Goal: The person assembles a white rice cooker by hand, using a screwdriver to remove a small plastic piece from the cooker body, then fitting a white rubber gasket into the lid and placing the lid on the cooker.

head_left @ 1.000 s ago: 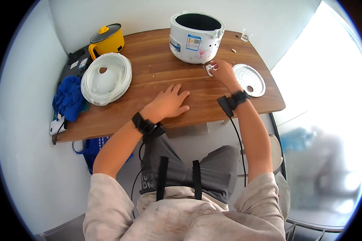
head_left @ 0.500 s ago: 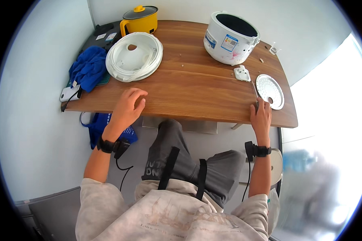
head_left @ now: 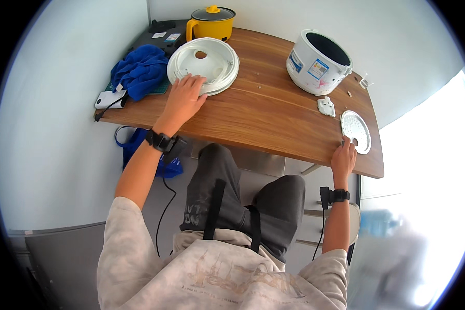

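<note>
My left hand (head_left: 185,98) reaches over the near edge of a round white plastic lid part (head_left: 223,77), which has a hole through its top. Its fingers are stretched out and overlap the rim; whether they press on it I cannot tell. At the right, my right hand (head_left: 343,159) is closed at the table's front edge. A small dark end, apparently a screwdriver handle (head_left: 343,143), shows at its fingertips, mostly hidden. Just beyond that hand lies a white perforated disc (head_left: 357,129) with a hole near its closer end.
A white rice cooker body (head_left: 315,70) stands open at the back right, with a small white plastic piece (head_left: 326,107) before it. Small bits lie about. At the left are a blue cloth (head_left: 139,72), a white power bank (head_left: 110,99) with a cable, and a yellow pot (head_left: 214,28).
My left hand has moved forward from the table's front edge onto the lid part. My right hand stays beside the disc. The whole view has shifted a little.
</note>
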